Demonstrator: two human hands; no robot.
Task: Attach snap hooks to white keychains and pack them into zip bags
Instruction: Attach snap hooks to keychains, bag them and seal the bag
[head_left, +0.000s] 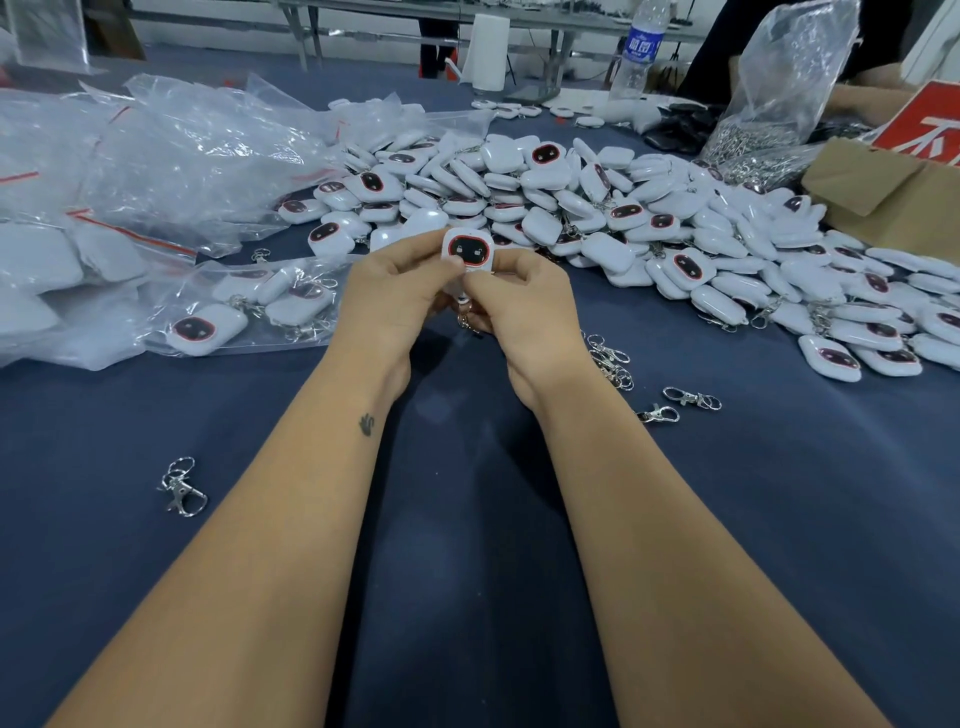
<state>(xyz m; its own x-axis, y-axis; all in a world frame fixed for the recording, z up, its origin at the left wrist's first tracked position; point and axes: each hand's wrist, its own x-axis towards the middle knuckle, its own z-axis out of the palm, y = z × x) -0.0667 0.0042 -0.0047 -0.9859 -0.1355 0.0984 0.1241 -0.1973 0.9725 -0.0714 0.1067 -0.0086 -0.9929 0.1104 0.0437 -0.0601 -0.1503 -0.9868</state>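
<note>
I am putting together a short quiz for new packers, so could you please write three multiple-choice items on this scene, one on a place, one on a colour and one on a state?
1. Where does the lone snap hook nearest the person's left forearm lie?
A. On the blue table cover
B. Inside a zip bag
C. On the cardboard box

2. What colour is the seal strip on the zip bags?
A. Green
B. Red
C. Yellow

3. How is the white keychain at the centre held?
A. Lying untouched on the table
B. Held by the left hand alone
C. Held by both hands above the table

Answers:
1 A: it rests alone on the blue table cover.
2 B: a red strip runs along each bag's mouth.
3 C: the left hand and right hand both pinch it.
</note>
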